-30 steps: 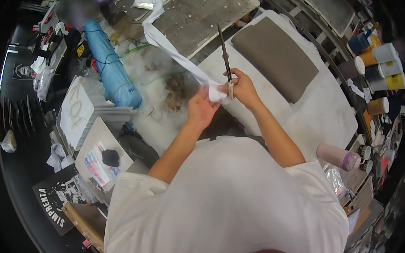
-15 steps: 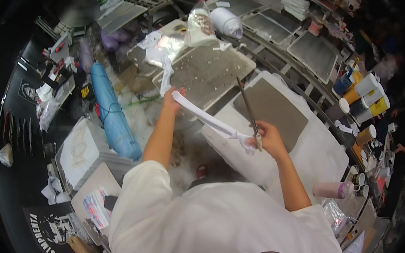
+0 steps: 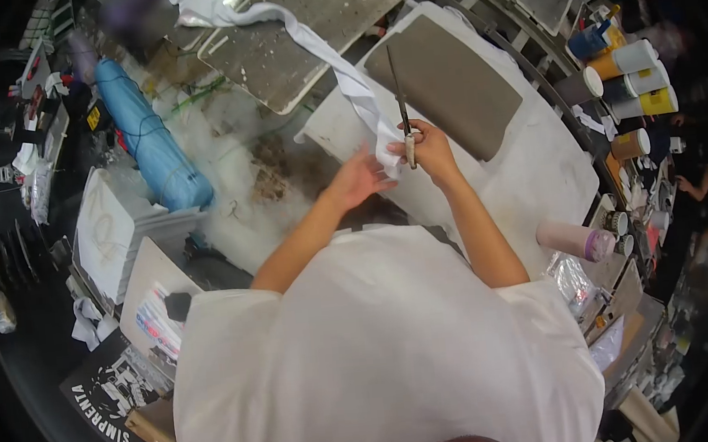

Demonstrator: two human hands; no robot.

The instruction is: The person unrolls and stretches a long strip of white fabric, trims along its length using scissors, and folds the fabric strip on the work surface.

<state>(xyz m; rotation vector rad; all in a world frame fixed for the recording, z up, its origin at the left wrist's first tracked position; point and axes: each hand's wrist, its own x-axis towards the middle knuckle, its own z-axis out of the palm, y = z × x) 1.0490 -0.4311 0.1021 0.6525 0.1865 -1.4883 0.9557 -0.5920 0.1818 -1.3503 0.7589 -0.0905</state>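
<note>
My right hand (image 3: pixel 432 152) is closed round the wrapped handle of a knife (image 3: pixel 400 91), whose long, thin dark blade points away from me. A white fabric strip (image 3: pixel 329 55) runs from the far left down to that hand, and its near end hangs beside the handle. Whether the right fingers also pinch the fabric, I cannot tell. Just left of the strip's end, my left hand (image 3: pixel 357 179) is open with its fingers spread, slightly blurred. Under the right hand lies a white-covered board with a grey-brown panel (image 3: pixel 447 86) on it.
A speckled flat platen (image 3: pixel 304 36) stands ahead, partly under the strip. To the left leans a blue wrapped roll (image 3: pixel 149 138). Several paint tubs (image 3: pixel 630 58) and a pink bottle (image 3: pixel 575 239) line the right side. Another person's arm (image 3: pixel 696 184) shows at far right.
My left hand has let go of the strip and come back close to my right hand. The strip now stretches loosely across the platen. The view has tilted down.
</note>
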